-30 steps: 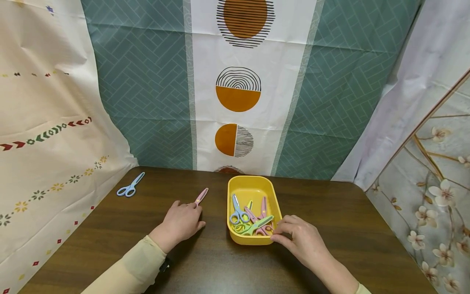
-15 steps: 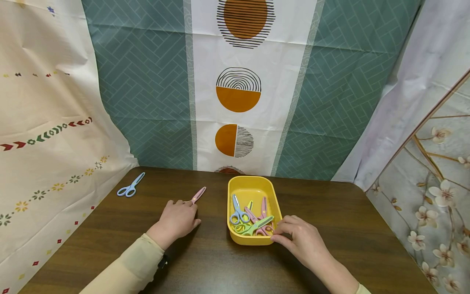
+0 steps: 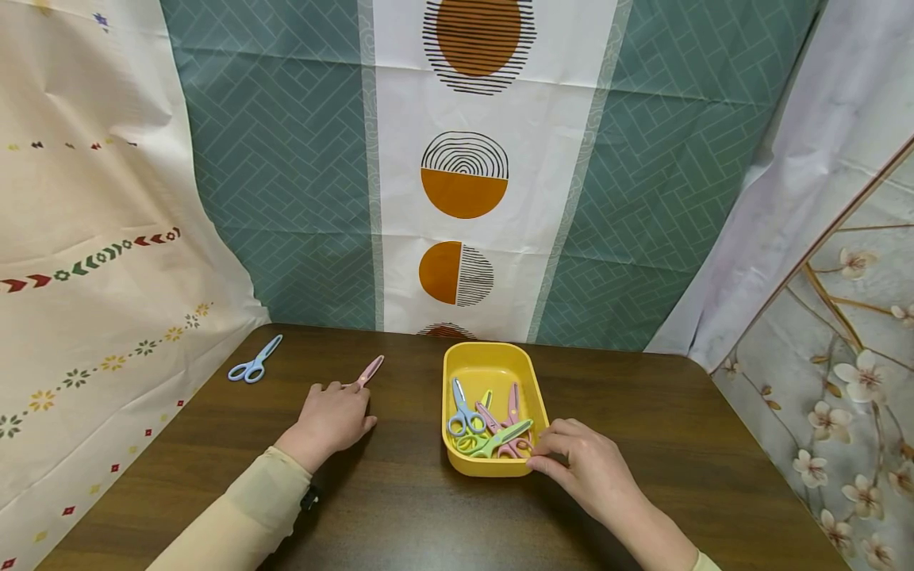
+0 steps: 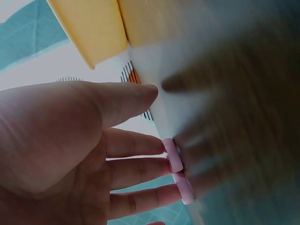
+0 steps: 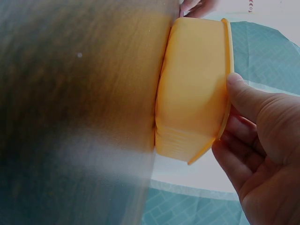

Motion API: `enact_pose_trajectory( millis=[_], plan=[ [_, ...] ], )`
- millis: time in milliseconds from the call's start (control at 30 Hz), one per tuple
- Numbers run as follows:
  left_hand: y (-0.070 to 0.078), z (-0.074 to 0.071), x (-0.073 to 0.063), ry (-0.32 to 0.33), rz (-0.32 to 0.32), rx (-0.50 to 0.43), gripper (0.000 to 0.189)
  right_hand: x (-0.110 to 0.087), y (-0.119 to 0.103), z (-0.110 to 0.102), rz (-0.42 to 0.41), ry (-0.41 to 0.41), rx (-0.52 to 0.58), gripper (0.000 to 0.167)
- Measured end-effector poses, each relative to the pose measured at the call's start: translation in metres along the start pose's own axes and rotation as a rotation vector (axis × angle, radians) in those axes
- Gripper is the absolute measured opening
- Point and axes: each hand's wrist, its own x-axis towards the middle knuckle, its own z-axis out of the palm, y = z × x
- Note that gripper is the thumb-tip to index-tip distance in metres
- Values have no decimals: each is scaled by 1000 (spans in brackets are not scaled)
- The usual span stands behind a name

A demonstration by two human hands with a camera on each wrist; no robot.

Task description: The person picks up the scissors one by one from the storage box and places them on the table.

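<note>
My left hand (image 3: 332, 415) lies low over the table, its fairly straight fingertips pressing on the handle rings (image 4: 174, 157) of pink scissors (image 3: 370, 369). The blade end points away to the far right, and the handles are hidden under the fingers in the head view. At the near right corner of a yellow plastic bin (image 3: 493, 468), my right hand (image 3: 587, 461) pinches the rim between thumb and fingers. Inside the bin lie several scissors: a blue pair (image 3: 464, 412), a green pair (image 3: 503, 438) on top, and pink ones (image 3: 513, 403) beneath.
Light blue scissors (image 3: 255, 362) lie at the table's far left corner. The dark brown wooden table (image 3: 414, 507) backs onto a hanging patterned curtain (image 3: 464, 285). Fabric with flower patterns hangs on the left and right sides.
My left hand has slid the pink scissors to the left and slightly away across the table. The right hand and the yellow bin have stayed put.
</note>
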Motion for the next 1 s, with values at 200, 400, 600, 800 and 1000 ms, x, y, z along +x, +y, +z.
enact_pose_trajectory(
  millis=[200,400,600,800,1000],
  plan=[
    [-9,0,2,-2,-27,-5,44,0,0,0,-6,4,-4,21],
    [-19,2,3,10,-48,-27,45,0,1,0,-10,9,-4,21],
    [-29,3,3,14,-78,-54,47,0,1,0,-13,9,1,21],
    [-41,6,6,7,-95,-55,44,0,0,0,-3,2,-1,20],
    [-51,5,6,-1,-119,-79,42,0,0,1,-8,6,-4,21]
  ],
)
